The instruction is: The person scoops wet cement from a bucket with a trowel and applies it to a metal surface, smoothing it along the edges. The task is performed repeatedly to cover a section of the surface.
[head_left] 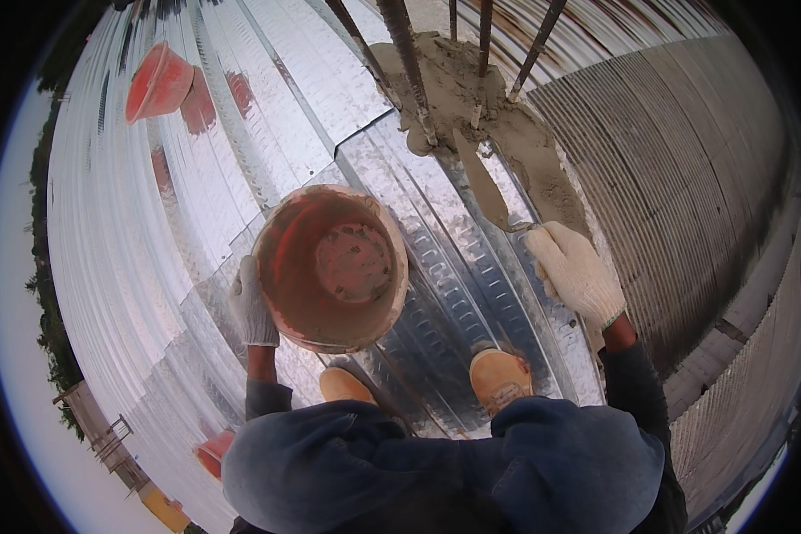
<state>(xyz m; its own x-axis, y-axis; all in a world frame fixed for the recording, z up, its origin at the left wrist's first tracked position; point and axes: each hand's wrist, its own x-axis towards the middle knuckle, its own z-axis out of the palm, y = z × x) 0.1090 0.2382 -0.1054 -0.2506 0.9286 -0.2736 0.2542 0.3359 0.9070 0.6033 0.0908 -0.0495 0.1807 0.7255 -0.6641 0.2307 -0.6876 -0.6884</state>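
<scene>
My left hand, in a white knit glove, grips the side of a red bucket. The bucket is tilted so its inside shows, smeared with grey mortar and holding only residue at the bottom. My right hand, gloved too, is closed around the handle of a trowel; the handle itself is mostly hidden by the fingers. The trowel's blade is coated in mortar and its tip reaches the wet mortar heaped around several upright rebars.
Ribbed metal decking lies under my boots. Another red bucket lies tipped at the far left, and part of a red container shows near my left knee. Corrugated sheeting slopes away on the right, beside a mortar strip.
</scene>
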